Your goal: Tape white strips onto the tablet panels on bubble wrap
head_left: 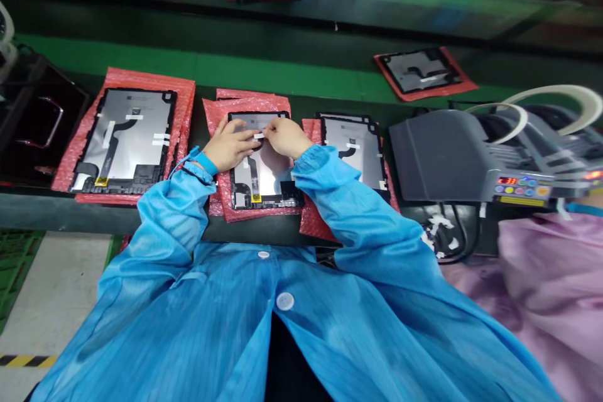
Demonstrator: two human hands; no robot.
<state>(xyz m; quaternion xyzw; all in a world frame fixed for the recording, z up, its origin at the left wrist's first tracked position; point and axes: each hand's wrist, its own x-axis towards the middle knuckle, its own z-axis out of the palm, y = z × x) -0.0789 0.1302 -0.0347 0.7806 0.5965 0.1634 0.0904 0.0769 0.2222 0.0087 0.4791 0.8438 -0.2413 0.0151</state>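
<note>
In front of me a tablet screen panel (269, 179) lies back side up on red bubble wrap (225, 204). A dark flex cable with a yellow end runs down its silvery back. My left hand (232, 146) rests over the panel's upper left part, its fingers stretched toward the middle. My right hand (284, 137) is at the upper right, thumb and finger pinched at a small strip of white tape (259, 135). The tape is beside the left fingertips, over the cable's upper end. Whether it is stuck down there I cannot tell.
Similar panels on red wrap flank mine, at left (141, 154) and right (353, 141). Another panel (419, 69) is on the green shelf. Grey tape dispensers (443, 154) stand right, beside a co-worker's purple sleeve (551, 264). A black box (40, 119) is at far left.
</note>
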